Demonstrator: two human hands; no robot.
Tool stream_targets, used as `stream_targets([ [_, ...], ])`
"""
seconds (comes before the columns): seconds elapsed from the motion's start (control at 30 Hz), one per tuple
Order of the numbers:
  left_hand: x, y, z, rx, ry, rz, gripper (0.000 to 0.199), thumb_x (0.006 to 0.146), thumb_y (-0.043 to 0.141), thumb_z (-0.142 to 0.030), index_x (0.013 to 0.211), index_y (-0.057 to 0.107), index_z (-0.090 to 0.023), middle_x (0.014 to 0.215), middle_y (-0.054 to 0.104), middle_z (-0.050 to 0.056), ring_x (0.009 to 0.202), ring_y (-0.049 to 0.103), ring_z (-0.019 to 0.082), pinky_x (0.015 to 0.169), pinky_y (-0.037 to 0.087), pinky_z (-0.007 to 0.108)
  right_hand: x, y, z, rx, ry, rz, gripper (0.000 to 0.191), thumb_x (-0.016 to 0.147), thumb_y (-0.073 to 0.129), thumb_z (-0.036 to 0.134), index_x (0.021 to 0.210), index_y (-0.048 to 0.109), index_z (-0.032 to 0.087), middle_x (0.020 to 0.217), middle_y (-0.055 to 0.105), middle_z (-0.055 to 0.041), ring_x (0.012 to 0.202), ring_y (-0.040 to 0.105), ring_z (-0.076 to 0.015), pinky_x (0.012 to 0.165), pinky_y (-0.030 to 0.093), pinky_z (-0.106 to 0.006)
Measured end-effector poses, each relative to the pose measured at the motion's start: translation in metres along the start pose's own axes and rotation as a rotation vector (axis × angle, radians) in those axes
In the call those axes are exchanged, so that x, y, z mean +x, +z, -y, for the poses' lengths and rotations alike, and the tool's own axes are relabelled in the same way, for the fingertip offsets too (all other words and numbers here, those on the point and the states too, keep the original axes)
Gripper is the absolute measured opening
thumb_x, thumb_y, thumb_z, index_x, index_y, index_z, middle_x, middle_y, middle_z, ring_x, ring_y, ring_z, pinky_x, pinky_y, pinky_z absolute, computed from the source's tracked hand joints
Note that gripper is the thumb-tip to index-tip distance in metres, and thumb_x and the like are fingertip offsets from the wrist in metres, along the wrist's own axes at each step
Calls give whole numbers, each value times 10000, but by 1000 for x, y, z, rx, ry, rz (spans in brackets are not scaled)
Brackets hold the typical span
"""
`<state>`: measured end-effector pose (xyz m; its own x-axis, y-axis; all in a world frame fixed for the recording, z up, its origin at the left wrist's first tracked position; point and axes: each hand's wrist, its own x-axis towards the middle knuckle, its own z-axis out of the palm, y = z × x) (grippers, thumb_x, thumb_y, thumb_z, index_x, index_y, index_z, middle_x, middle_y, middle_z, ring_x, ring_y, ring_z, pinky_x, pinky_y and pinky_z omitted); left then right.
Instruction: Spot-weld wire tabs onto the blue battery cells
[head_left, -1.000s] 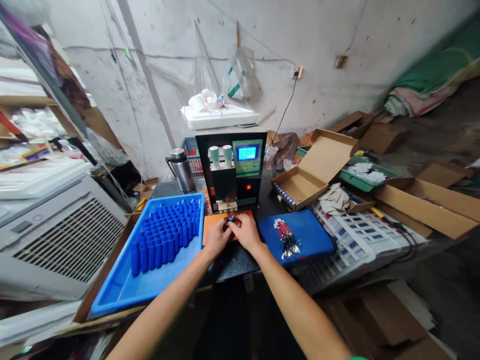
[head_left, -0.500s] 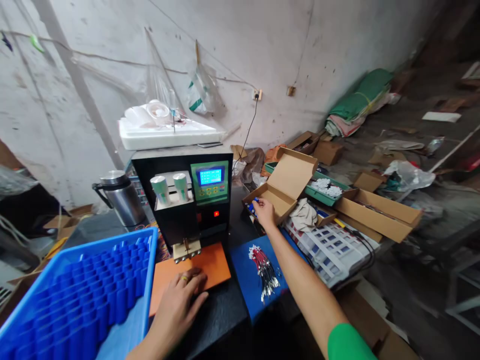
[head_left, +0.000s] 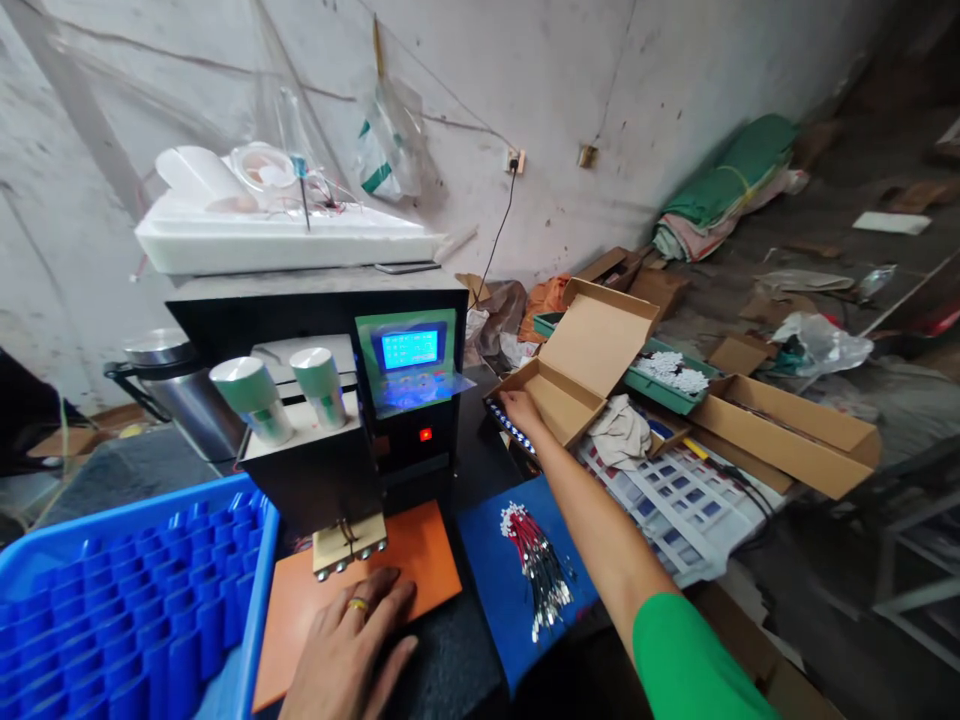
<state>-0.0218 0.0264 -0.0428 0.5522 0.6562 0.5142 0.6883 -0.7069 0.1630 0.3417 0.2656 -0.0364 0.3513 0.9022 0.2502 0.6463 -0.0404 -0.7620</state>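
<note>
My left hand (head_left: 352, 640), with a ring on one finger, lies palm down with fingers stretched on an orange board (head_left: 420, 560). Just above its fingertips is the tan head (head_left: 349, 540) of a black machine (head_left: 307, 480), with metal tips along its lower edge. My right hand (head_left: 521, 410) reaches to the left end of an open cardboard box (head_left: 559, 395). Its fingers are curled and partly hidden, so what they hold cannot be made out. Beside them runs a row of small blue pieces with pale ends (head_left: 511, 428).
A blue crate (head_left: 262, 560) of blue cylinders stands at left, near a steel jug (head_left: 191, 400). Red and black wire leads (head_left: 536, 560) lie on a blue mat (head_left: 487, 570). At right are a green tray (head_left: 660, 385) of white parts, a cloth (head_left: 621, 432) and a long carton (head_left: 795, 440).
The view has moved closer to the machine. My right hand, which was at small blue pieces by the box, is now further against the box's left end. My left hand stays on the board.
</note>
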Motion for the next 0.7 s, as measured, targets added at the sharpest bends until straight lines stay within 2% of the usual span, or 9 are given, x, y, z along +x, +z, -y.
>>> stream_targets([
  [0.13,3,0,-1,-4,0,-11,392,887,585,-416,1261,583,-299,1178,680,67,1042,653,260,836,574,382,-5,-16,3,-12,-4,-62,359,904,447,324,641,640,174,690,679,-68,717,611,-202,650,412,-260],
  [0.27,6,-2,-1,-8,-1,-4,349,896,573,-402,1227,600,-299,1173,681,58,1042,654,257,831,572,385,-19,-46,5,9,-72,-231,357,907,398,342,716,652,180,781,699,-88,758,619,-224,707,443,-298],
  [0.37,9,-2,-1,-12,-6,5,324,903,559,-398,1204,614,-291,1148,686,63,1037,653,255,835,567,381,-42,-71,-3,97,-129,-337,302,874,456,370,846,680,170,857,717,-104,804,640,-238,759,478,-328],
  [0.47,10,-2,0,-13,-15,19,311,907,547,-395,1186,623,-280,1141,685,72,1043,646,259,849,558,384,-74,-90,-22,212,-149,-404,327,850,498,382,1003,666,148,964,718,-134,868,658,-243,797,505,-350],
  [0.6,11,0,1,8,-11,57,333,898,558,-391,1204,609,-270,1196,665,82,1065,627,273,874,539,408,-117,-99,-57,277,-28,-470,410,837,528,454,1073,622,133,980,710,-147,863,672,-245,779,525,-356],
  [0.7,12,1,1,31,-14,82,366,887,563,-384,1234,591,-269,1220,651,84,1073,613,283,893,520,426,-132,-96,-73,303,128,-452,452,830,522,528,1034,624,138,904,719,-124,823,682,-243,705,530,-323],
])
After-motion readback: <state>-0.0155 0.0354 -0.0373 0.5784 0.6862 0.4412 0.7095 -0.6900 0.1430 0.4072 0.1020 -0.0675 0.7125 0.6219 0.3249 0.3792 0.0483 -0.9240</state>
